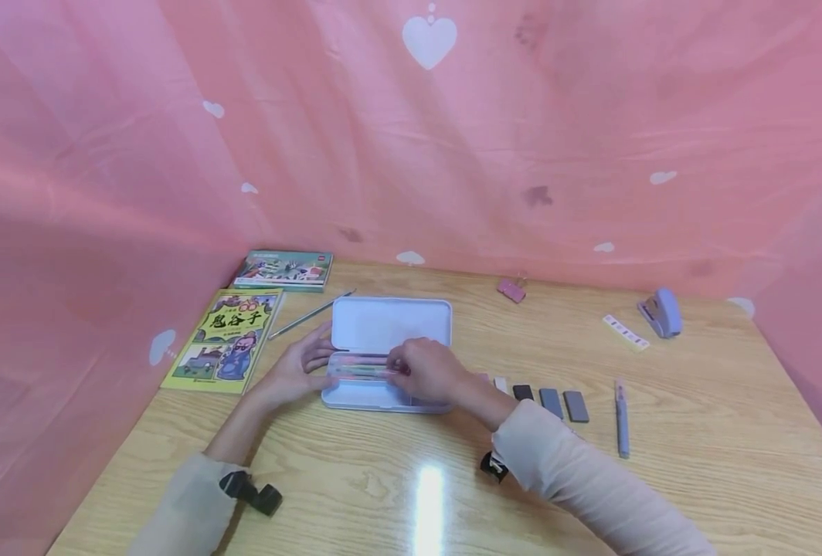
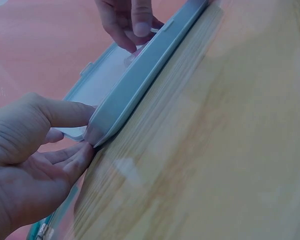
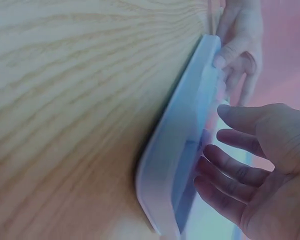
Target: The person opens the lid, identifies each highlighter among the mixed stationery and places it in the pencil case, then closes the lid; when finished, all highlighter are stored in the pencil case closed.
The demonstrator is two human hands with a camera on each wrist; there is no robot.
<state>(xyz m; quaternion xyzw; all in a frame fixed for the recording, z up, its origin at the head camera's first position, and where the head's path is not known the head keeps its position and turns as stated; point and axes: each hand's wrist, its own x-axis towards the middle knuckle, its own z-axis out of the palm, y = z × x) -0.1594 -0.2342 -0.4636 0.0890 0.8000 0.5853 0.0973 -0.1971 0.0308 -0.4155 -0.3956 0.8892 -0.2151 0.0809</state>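
An open pale pencil case (image 1: 392, 325) lies with its lid tipped back. Several pens in pink and green tones (image 1: 362, 369) lie lengthwise in its tray. My left hand (image 1: 294, 373) holds the case's left end; in the left wrist view, the thumb rests on the rim and the fingers lie against the end wall. My right hand (image 1: 428, 371) is over the tray at the pens' right ends, its fingers loosely bent. In the right wrist view that hand (image 3: 260, 165) shows thumb and fingers apart at the tray's edge. Its fingertips partly hide the pens.
Right of the case are several eraser-like blocks (image 1: 551, 402), a capped pen (image 1: 623, 421), a patterned strip (image 1: 625, 333), a purple stapler (image 1: 661, 313) and a pink binder clip (image 1: 511, 290). Books (image 1: 226, 340) and a pencil (image 1: 311, 315) lie left; a black object (image 1: 494, 467) sits near the right sleeve.
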